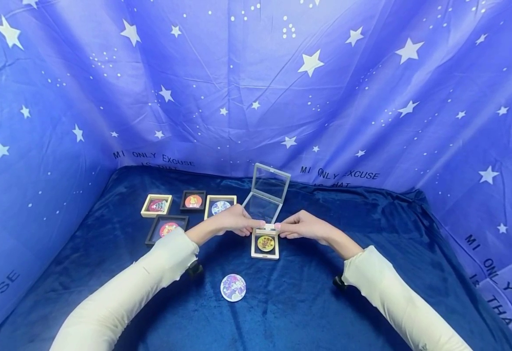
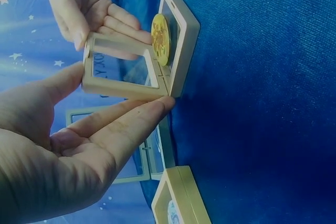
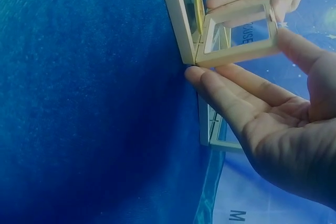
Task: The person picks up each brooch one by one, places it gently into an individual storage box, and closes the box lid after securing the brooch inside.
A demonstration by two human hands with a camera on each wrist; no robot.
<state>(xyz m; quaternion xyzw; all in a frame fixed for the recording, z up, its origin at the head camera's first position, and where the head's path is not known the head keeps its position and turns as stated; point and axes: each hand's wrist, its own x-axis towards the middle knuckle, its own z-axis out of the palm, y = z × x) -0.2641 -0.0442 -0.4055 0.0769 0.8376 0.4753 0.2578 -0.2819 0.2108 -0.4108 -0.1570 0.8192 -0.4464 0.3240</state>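
A small cream display case (image 1: pixel 265 257) stands with its hinged lid (image 2: pixel 123 88) raised, and a round yellow badge (image 1: pixel 265 243) sits in its base. My left hand (image 1: pixel 237 220) holds the case at one side, thumb at the lid's outer edge and fingertips by the hinge. On the opposite side my right hand (image 1: pixel 303 226) grips it the same way, its thumb (image 3: pixel 302 45) on the lid's edge. Both wrist views show the lid's clear window between the hands.
Behind the hands stands a larger pale open case (image 1: pixel 285 190). To the left lie cream cases (image 1: pixel 156 196) and black cases (image 1: pixel 193 192) with round badges. A purple-and-white badge (image 1: pixel 233 287) lies nearer on the blue velvet cloth (image 1: pixel 300 312). A starry curtain (image 1: pixel 238 87) rises behind.
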